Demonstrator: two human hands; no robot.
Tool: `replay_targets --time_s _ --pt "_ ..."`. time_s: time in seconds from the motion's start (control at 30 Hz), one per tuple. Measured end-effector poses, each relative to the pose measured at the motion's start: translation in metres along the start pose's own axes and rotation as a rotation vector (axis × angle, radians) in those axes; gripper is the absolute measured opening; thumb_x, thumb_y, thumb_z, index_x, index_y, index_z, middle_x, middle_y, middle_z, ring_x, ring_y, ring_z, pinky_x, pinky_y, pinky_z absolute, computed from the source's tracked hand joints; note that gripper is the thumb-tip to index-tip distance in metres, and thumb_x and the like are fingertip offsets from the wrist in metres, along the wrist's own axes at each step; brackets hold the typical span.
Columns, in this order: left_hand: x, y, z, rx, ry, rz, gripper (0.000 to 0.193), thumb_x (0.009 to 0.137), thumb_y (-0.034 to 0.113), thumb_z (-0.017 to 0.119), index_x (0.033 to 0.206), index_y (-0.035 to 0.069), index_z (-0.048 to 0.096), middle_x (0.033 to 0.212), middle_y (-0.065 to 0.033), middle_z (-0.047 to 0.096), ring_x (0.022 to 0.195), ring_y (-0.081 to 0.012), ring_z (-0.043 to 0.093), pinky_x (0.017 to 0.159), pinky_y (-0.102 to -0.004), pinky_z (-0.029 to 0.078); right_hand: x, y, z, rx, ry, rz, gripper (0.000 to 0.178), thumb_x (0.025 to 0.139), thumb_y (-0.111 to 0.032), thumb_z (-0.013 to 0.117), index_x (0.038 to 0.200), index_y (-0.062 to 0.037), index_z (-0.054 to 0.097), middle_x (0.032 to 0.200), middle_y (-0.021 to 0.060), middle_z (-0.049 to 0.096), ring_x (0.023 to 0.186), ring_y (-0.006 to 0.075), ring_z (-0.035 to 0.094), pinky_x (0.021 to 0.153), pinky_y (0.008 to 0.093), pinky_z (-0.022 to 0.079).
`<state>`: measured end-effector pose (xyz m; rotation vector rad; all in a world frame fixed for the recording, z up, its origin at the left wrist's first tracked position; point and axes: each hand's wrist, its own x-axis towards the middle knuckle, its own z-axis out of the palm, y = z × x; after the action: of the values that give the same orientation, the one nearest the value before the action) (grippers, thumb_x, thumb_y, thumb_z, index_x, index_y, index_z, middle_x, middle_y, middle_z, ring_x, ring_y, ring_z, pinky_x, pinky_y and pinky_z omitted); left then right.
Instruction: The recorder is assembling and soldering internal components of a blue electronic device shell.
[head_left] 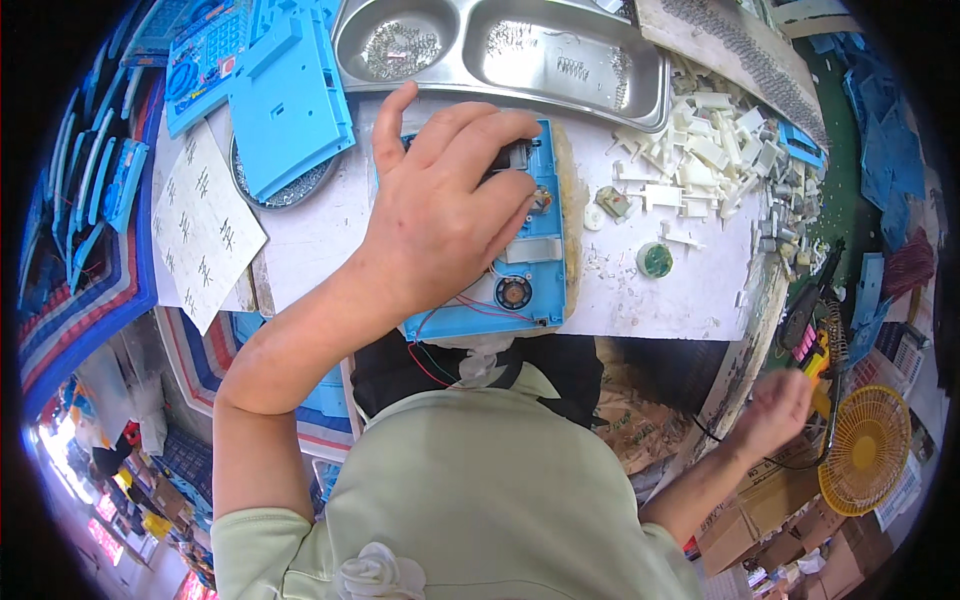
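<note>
Blue casing (530, 285), open with a small speaker and red wires showing, flat on the white surface (650, 300) under the left hand (440, 215), palm pressing, fingers spread. Right hand (770, 410) off the edge, loosely clenched near a yellow fan (865, 450). Steel tray (500, 50) beyond, white parts (700, 150) alongside.

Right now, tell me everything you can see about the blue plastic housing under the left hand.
The blue plastic housing lies flat and open-side up on the white work surface, near its front edge. Inside show a small round speaker, thin red wires, a pale strip and a brownish round part. Wires trail off its lower edge. The left hand presses palm-down over its upper left, hiding much of it. The right hand is away, off to the side.
</note>
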<state>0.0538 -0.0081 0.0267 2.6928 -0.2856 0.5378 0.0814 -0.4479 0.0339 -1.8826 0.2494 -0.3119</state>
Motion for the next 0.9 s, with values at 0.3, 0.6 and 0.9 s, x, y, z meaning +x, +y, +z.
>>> replay_targets --time_s 0.3,0.6,0.9 --pt "0.001 0.006 -0.003 -0.039 0.089 0.037 0.019 0.073 0.01 0.079 0.088 0.015 0.069 0.105 -0.0008 0.067 0.098 -0.0229 0.06 0.097 -0.0447 0.033 0.031 -0.003 -0.074 0.162 0.401 0.037 0.03 0.107 -0.036 0.053 0.101 -0.007 0.06 0.075 0.0006 0.05 0.062 0.0095 0.045 0.051 0.0243 0.032" --pt "0.0 0.007 0.005 0.023 0.121 0.051 0.019 0.072 0.011 0.08 0.088 0.015 0.071 0.084 0.0042 0.064 0.084 -0.018 0.057 0.082 -0.0392 0.031 0.016 0.001 -0.13 0.313 0.32 -0.089 0.032 0.104 -0.027 0.056 0.115 0.0027 0.061 0.088 0.0084 0.057 0.076 0.014 0.051 0.061 0.0232 0.041" --pt "0.001 0.004 0.009 0.045 0.134 0.008 0.023 0.064 0.01 0.081 0.082 0.017 0.07 0.094 0.0013 0.058 0.089 -0.0213 0.053 0.084 -0.0394 0.031 -0.023 -0.016 -0.042 0.383 -0.016 -0.203 0.041 0.098 -0.032 0.063 0.123 0.0009 0.058 0.1 0.0157 0.062 0.074 0.0124 0.051 0.059 0.0208 0.042"
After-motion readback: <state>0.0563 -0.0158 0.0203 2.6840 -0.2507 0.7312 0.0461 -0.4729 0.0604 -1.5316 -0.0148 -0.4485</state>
